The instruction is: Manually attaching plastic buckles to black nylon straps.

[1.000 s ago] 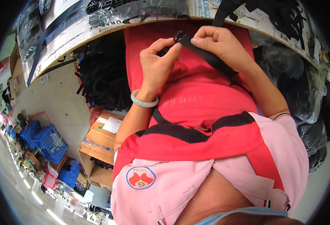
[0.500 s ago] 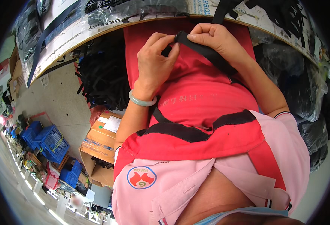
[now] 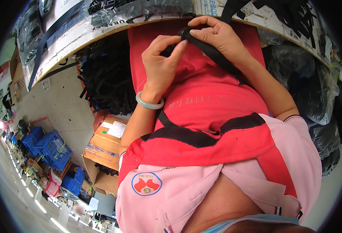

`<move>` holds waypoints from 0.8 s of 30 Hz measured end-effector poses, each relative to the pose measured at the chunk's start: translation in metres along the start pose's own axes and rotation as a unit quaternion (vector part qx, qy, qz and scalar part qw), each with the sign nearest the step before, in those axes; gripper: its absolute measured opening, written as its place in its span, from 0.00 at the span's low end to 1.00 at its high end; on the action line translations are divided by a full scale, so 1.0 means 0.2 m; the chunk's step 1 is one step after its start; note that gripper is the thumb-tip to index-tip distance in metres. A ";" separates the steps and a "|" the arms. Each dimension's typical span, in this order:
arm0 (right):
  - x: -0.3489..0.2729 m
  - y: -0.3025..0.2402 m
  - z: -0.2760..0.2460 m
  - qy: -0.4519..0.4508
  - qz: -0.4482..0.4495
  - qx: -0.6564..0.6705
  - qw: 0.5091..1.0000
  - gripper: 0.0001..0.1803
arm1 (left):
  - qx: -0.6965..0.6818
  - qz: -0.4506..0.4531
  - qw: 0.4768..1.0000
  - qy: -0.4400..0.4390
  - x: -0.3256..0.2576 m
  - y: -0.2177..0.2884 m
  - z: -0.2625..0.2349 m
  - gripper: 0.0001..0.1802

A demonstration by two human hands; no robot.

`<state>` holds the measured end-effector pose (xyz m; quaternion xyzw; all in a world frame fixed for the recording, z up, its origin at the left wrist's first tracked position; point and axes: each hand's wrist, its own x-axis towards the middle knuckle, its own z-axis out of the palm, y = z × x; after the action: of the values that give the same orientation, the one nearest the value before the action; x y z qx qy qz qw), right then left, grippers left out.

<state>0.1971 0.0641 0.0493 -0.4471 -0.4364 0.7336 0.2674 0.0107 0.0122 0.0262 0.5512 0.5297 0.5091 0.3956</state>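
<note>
Nearest, a red apron (image 3: 213, 91) lies over a pink shirt (image 3: 178, 190), with the black webbing strap (image 3: 214, 55) at 12 o'clock above it, running from the fingertips toward 4 o'clock. The left hand (image 3: 159, 64), a pale bangle (image 3: 149, 106) at its wrist, pinches the strap's end between thumb and forefinger, and the right hand (image 3: 221, 40) grips just beside it, thumb pressed on the webbing. Beyond, a workbench (image 3: 54, 58) curves from 10 to 2 o'clock, a cardboard carton (image 3: 101, 151) stands at 8, and farther out are blue plastic crates (image 3: 54, 149).
</note>
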 end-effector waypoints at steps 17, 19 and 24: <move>0.00 0.06 0.02 0.026 -0.316 -0.118 0.941 0.05 | -0.414 -0.377 0.827 -0.049 0.01 0.00 0.00 0.14; -0.09 -0.07 0.06 0.020 -0.260 -0.096 0.961 0.05 | -0.395 -0.365 0.842 -0.036 0.02 0.03 0.00 0.14; -0.09 -0.09 0.03 0.031 -0.075 -0.133 0.988 0.09 | -0.262 -0.273 0.926 -0.008 0.00 0.03 0.02 0.14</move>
<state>0.2000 0.0554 0.0748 -0.4672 -0.5542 0.6323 0.2734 0.0158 0.0121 0.0319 0.2658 0.5042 0.4978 0.6537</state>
